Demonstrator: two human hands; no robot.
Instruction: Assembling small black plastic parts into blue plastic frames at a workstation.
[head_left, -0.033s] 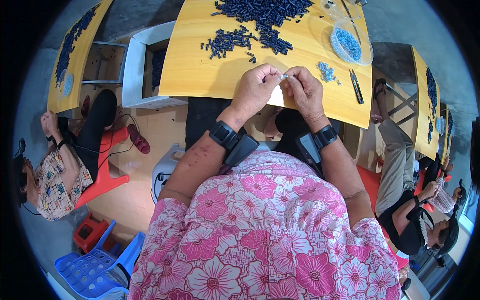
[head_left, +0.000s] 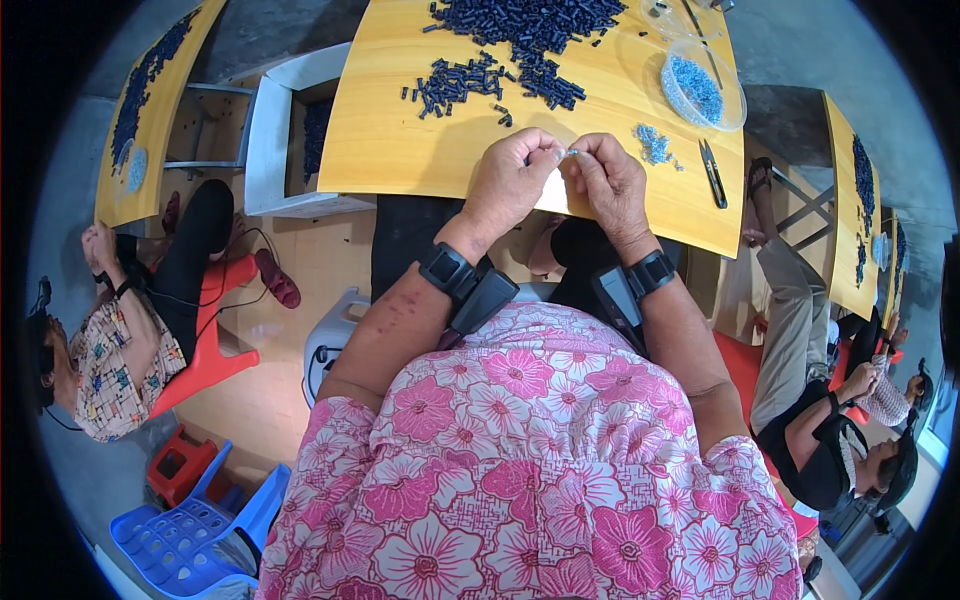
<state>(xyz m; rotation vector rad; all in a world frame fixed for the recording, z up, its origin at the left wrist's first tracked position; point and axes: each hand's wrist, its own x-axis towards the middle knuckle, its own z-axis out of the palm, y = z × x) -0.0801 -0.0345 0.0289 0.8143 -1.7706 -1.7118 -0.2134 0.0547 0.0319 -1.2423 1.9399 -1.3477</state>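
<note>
Above the near edge of the yellow table [head_left: 400,150], my left hand [head_left: 513,178] and my right hand [head_left: 612,190] meet at the fingertips, both closed in a pinch. A tiny light-blue piece [head_left: 572,153] shows between the fingertips, nearest my right thumb and forefinger. What my left fingers grip is mostly hidden. Beyond my hands lies a small group of short black cylindrical parts [head_left: 455,85], with a bigger heap of black parts [head_left: 530,25] farther back. Just right of my right hand is a little pile of light-blue pieces [head_left: 655,145].
A clear round tub [head_left: 735,105] of light-blue pieces stands at the table's right, with black thread snips [head_left: 713,175] nearer me. An open white box [head_left: 265,150] sits left of the table. Other people sit at tables on both sides. Blue plastic chair [head_left: 180,530] lower left.
</note>
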